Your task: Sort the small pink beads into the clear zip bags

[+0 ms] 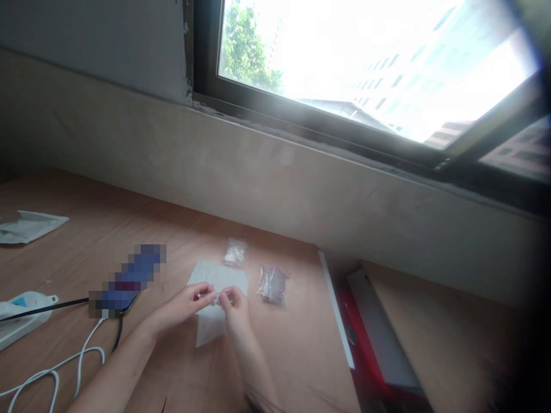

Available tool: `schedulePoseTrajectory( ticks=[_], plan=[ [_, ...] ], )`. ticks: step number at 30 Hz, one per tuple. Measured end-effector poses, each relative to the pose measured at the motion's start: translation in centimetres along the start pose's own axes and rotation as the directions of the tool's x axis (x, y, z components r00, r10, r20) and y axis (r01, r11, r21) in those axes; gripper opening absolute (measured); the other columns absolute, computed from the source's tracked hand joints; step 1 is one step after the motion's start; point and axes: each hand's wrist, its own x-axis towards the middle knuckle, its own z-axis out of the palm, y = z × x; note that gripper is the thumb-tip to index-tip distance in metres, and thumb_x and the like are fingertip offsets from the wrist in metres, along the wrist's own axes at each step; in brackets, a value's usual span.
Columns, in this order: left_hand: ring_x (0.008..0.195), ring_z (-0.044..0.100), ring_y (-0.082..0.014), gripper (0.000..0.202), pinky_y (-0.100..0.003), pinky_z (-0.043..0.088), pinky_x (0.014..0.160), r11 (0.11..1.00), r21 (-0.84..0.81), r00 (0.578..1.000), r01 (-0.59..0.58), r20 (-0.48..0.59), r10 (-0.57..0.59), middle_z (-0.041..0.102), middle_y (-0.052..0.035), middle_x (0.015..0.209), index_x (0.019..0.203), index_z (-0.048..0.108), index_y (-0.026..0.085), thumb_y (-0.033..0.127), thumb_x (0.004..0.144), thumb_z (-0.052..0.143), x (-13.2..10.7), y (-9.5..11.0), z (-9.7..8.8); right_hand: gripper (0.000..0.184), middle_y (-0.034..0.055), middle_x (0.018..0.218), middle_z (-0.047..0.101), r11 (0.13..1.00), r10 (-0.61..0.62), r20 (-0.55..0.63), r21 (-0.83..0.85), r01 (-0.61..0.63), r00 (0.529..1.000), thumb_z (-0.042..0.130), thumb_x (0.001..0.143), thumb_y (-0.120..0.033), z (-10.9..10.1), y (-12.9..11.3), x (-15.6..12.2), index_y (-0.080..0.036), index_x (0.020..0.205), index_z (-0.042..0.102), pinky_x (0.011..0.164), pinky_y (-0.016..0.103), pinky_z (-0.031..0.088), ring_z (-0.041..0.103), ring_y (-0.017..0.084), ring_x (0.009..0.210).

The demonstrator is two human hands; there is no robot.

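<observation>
My left hand (183,307) and my right hand (236,307) meet above a white sheet of paper (210,324) lying on a wooden table (293,355). Their fingertips pinch a small pinkish item (217,297), too small and blurred to identify. Beyond the paper lies a small clear plastic bag (235,253) with pale contents. To its right is a second clear bag (273,285) holding darker reddish contents. Neither bag touches my hands.
Left of my hands are a pixelated phone (124,281), a white power strip (21,316), white and black cables (55,367), and a white packet (28,226). The table ends at a white edge strip (337,310), beyond which a red-and-grey folder (379,338) stands. A concrete window sill (258,172) runs behind.
</observation>
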Motion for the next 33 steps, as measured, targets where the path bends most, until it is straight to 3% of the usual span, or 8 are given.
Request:
schedulePoseTrajectory(
  ticks=[6, 9, 12, 17, 22, 25, 29, 33],
  plan=[
    [0.075, 0.051, -0.0149, 0.027, -0.023, 0.038, 0.069, 0.998, 0.019, 0.998, -0.055, -0.039, 0.056, 0.058, -0.0003, 0.076, 0.078, 0.057, 0.015, 0.037, 0.077, 0.042, 0.2, -0.4, -0.1, 0.015, -0.0017, 0.056, 0.053, 0.999, -0.012, 0.017, -0.045, 0.013, 1.000, 0.055, 0.064, -0.030, 0.6, 0.0, -0.5, -0.017, 0.060, 0.049, 0.056, 0.023, 0.036, 0.049, 0.012, 0.057],
    [0.077, 0.051, -0.0152, 0.029, -0.023, 0.037, 0.071, 0.999, -0.007, 0.999, -0.040, 0.007, 0.040, 0.059, -0.0007, 0.079, 0.080, 0.057, 0.015, 0.038, 0.078, 0.040, -0.2, -0.5, -0.4, 0.020, -0.0021, 0.054, 0.051, 1.000, 0.007, 0.067, 0.008, -0.007, 0.998, 0.056, 0.064, -0.034, 0.5, 0.1, -0.7, -0.017, 0.059, 0.048, 0.052, 0.023, 0.034, 0.047, 0.011, 0.053],
    [0.076, 0.051, -0.0157, 0.032, -0.023, 0.038, 0.067, 1.000, -0.019, 1.000, 0.011, 0.022, -0.011, 0.059, -0.0008, 0.078, 0.077, 0.057, 0.016, 0.041, 0.078, 0.038, -0.7, -0.9, -0.6, 0.023, -0.0032, 0.052, 0.050, 0.999, 0.000, 0.025, 0.033, -0.001, 1.000, 0.059, 0.062, -0.036, 0.1, 0.1, -0.7, -0.018, 0.058, 0.046, 0.051, 0.022, 0.033, 0.045, 0.010, 0.051],
    [0.068, 0.051, -0.0149, 0.031, -0.022, 0.038, 0.063, 1.000, 0.000, 0.998, 0.019, -0.056, -0.019, 0.057, 0.0006, 0.068, 0.068, 0.055, 0.015, 0.042, 0.076, 0.041, -0.9, -2.1, -0.6, 0.026, -0.0028, 0.051, 0.051, 0.997, 0.066, -0.003, 0.028, -0.066, 0.998, 0.062, 0.059, -0.039, -0.3, 0.4, -1.0, -0.016, 0.060, 0.049, 0.048, 0.021, 0.033, 0.043, 0.009, 0.047],
    [0.067, 0.052, -0.0147, 0.032, -0.022, 0.039, 0.063, 0.999, -0.038, 0.992, 0.002, -0.128, -0.007, 0.058, 0.0006, 0.067, 0.068, 0.056, 0.015, 0.043, 0.075, 0.042, -0.3, -2.6, -0.4, 0.033, -0.0037, 0.047, 0.050, 0.968, 0.220, 0.133, 0.092, -0.233, 0.966, 0.063, 0.055, -0.044, -0.9, 2.4, -2.2, -0.017, 0.065, 0.048, 0.039, 0.019, 0.028, 0.039, 0.007, 0.038],
    [0.073, 0.054, -0.0167, 0.033, -0.023, 0.041, 0.066, 0.997, -0.080, 0.980, 0.008, -0.198, -0.023, 0.061, -0.0011, 0.073, 0.074, 0.057, 0.016, 0.045, 0.075, 0.041, 0.1, -3.3, -0.7, 0.030, -0.0039, 0.046, 0.049, 0.983, 0.176, 0.081, 0.045, -0.180, 0.981, 0.065, 0.054, -0.040, -1.5, 3.0, -2.2, -0.016, 0.060, 0.048, 0.040, 0.019, 0.028, 0.040, 0.007, 0.039],
    [0.077, 0.057, -0.0201, 0.035, -0.027, 0.043, 0.069, 0.994, -0.072, 0.923, 0.079, -0.372, -0.101, 0.063, -0.0038, 0.077, 0.075, 0.058, 0.016, 0.046, 0.072, 0.041, 0.1, -6.4, -1.4, 0.023, -0.0006, 0.052, 0.055, 0.995, 0.017, -0.113, -0.093, -0.028, 0.993, 0.060, 0.059, -0.037, -2.6, 1.6, 1.4, -0.016, 0.060, 0.050, 0.045, 0.020, 0.033, 0.047, 0.010, 0.046],
    [0.077, 0.058, -0.0196, 0.032, -0.025, 0.044, 0.069, 0.997, 0.017, 0.921, 0.080, -0.384, -0.068, 0.063, -0.0025, 0.073, 0.071, 0.057, 0.018, 0.047, 0.072, 0.042, -0.6, -9.5, -1.3, 0.020, 0.0051, 0.066, 0.061, 0.919, -0.136, -0.282, -0.393, 0.015, 0.950, 0.051, 0.066, -0.033, -2.7, -0.7, 8.0, -0.014, 0.071, 0.054, 0.050, 0.022, 0.037, 0.055, 0.014, 0.057]
  ],
)
